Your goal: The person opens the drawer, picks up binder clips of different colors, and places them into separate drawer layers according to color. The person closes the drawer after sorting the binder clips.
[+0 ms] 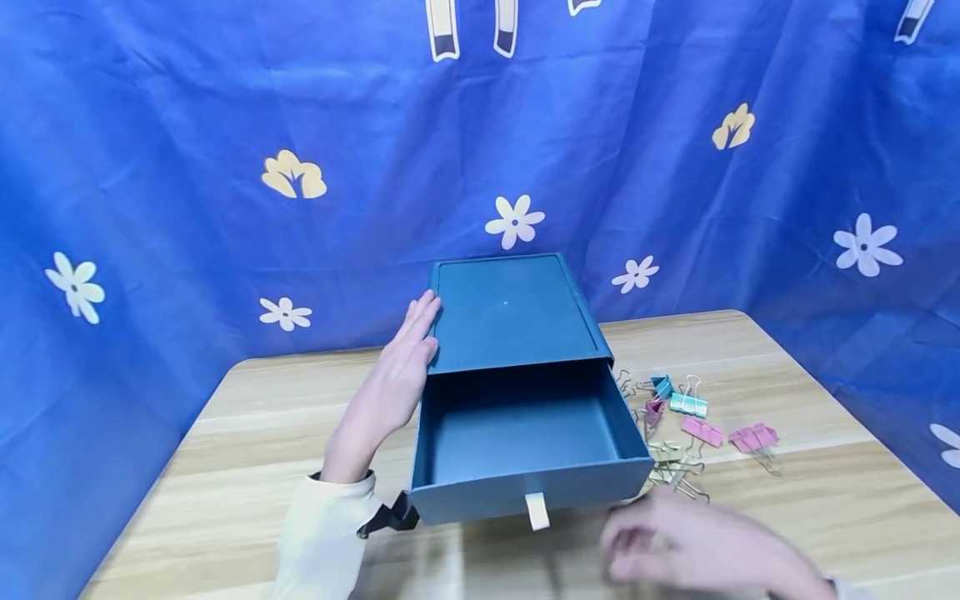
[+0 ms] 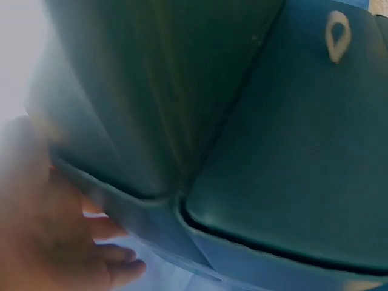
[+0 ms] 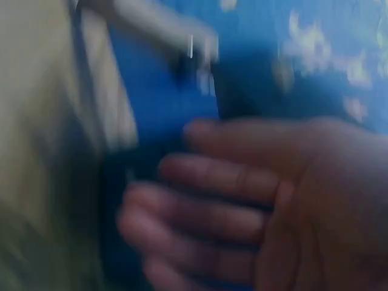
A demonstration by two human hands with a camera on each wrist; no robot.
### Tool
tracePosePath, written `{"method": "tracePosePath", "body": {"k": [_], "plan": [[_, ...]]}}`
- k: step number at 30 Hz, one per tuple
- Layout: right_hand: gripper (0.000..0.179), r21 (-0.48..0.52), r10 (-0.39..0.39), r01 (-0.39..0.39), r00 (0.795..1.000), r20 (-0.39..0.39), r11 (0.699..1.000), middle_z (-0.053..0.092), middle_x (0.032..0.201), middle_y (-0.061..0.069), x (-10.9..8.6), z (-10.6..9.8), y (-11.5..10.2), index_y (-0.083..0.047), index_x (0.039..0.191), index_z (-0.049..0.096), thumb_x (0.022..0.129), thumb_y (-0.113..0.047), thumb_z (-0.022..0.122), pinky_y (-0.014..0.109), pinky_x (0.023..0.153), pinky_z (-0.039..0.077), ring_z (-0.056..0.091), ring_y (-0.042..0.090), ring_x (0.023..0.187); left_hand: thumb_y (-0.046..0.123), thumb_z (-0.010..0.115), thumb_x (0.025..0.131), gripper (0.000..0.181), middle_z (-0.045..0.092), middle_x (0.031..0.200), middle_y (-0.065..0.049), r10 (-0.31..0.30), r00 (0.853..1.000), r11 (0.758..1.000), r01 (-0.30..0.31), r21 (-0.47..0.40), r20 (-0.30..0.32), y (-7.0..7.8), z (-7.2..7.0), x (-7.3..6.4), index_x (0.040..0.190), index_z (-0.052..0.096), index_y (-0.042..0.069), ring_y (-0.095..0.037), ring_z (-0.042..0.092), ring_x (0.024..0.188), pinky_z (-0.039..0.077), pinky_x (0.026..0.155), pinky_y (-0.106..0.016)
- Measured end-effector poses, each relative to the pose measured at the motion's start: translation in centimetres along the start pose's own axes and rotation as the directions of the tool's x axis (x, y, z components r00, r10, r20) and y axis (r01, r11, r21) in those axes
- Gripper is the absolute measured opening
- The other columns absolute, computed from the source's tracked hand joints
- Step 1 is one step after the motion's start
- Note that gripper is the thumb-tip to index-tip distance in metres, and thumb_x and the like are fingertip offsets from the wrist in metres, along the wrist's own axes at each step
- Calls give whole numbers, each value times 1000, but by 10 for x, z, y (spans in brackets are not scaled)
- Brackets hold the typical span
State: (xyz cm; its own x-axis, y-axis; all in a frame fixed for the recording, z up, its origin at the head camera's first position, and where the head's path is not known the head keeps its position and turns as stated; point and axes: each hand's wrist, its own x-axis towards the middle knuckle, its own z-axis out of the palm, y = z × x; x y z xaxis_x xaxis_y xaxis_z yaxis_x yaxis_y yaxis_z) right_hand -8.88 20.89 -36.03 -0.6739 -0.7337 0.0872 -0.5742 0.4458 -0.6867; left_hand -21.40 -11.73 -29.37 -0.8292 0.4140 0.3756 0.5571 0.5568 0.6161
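Note:
A dark blue box (image 1: 510, 308) stands on the table, its drawer (image 1: 517, 442) pulled out towards me with a bare inside. A pale tab (image 1: 537, 511) hangs from the middle of the drawer front. My left hand (image 1: 390, 379) rests against the box's left side, fingers extended along it. The left wrist view shows that hand (image 2: 54, 230) beside the box's corner. Blurred, my right hand (image 1: 675, 537) is just off the drawer's front right corner. Its fingers (image 3: 212, 182) are loosely bent and hold nothing in the right wrist view.
Several binder clips lie right of the box, among them a turquoise clip (image 1: 688, 404), a pink clip (image 1: 702, 431) and another pink clip (image 1: 753, 437). Pale green clips (image 1: 666, 454) lie close to the drawer's right side. A blue patterned curtain (image 1: 480, 150) hangs behind the wooden table (image 1: 247, 450).

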Motion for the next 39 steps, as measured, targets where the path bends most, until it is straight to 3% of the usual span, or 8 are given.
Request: {"method": "tracePosePath", "body": {"k": [3, 5, 8, 12, 18, 23, 30, 39], "plan": [[7, -251, 56, -115, 971, -230, 961, 65, 79, -16, -12, -24, 31, -18, 90, 70, 85, -14, 72, 19, 58, 49, 54, -8, 69, 23, 21, 105, 52, 10, 162, -7, -16, 1000, 999, 16, 28, 2, 1, -1, 2, 154, 20, 5, -23, 0, 149, 9, 119, -49], [13, -393, 56, -219, 921, -385, 893, 64, 77, -15, -15, -34, 48, -18, 83, 69, 77, -10, 77, 21, 57, 48, 54, -5, 67, 23, 21, 105, 52, 10, 162, -7, -18, 1000, 999, 18, 29, 4, 0, -2, 2, 154, 19, 5, -23, -1, 149, 9, 119, -49], [20, -528, 21, -314, 873, -488, 789, 67, 81, -9, -13, -36, 63, -17, 83, 69, 69, -11, 82, 28, 62, 53, 62, 7, 72, 24, 21, 105, 52, 9, 162, -8, -19, 1000, 999, 19, 30, 9, -2, -3, -2, 154, 19, 5, -24, 0, 149, 9, 119, -50], [28, -612, 34, -350, 884, -467, 709, 70, 94, 0, -9, -28, 72, -14, 93, 72, 68, -15, 84, 37, 64, 56, 67, 21, 82, 25, 21, 105, 53, 8, 162, -8, -20, 1000, 999, 19, 31, 23, -5, -4, -6, 154, 17, 6, -23, 1, 149, 10, 119, -51], [33, -662, 43, -380, 884, -466, 646, 61, 77, -16, -7, -24, 74, -25, 74, 68, 61, 4, 74, 24, 48, 44, 57, 6, 63, 26, 21, 105, 53, 6, 162, -6, -21, 999, 1000, 20, 22, 33, -4, -4, -9, 154, 16, 6, -21, 1, 149, 11, 119, -49], [36, -660, -6, -391, 858, -514, 642, 59, 72, -15, -9, -27, 74, -22, 71, 67, 56, 11, 73, 24, 48, 44, 55, 6, 61, 28, 21, 105, 54, 4, 163, -3, -16, 999, 1000, 16, 10, 41, -1, -3, -5, 155, 15, 8, -17, 1, 149, 12, 119, -48], [27, -641, -101, -347, 826, -554, 685, 67, 68, -7, -7, -40, 74, -16, 71, 71, 61, 7, 79, 30, 52, 53, 64, 13, 60, 27, 21, 105, 54, 6, 163, -5, -9, 1000, 1000, 9, 6, 26, 0, -3, -2, 154, 16, 7, -18, 2, 149, 12, 119, -47], [18, -600, -167, -419, 710, -685, 682, 72, 70, 0, 0, -57, 65, -16, 77, 76, 65, -6, 84, 26, 39, 37, 55, 8, 48, 26, 23, 104, 53, 8, 162, -4, -15, 1000, 1000, 15, -6, 13, -1, 0, 0, 154, 19, 8, -18, 6, 149, 15, 119, -47]]}}
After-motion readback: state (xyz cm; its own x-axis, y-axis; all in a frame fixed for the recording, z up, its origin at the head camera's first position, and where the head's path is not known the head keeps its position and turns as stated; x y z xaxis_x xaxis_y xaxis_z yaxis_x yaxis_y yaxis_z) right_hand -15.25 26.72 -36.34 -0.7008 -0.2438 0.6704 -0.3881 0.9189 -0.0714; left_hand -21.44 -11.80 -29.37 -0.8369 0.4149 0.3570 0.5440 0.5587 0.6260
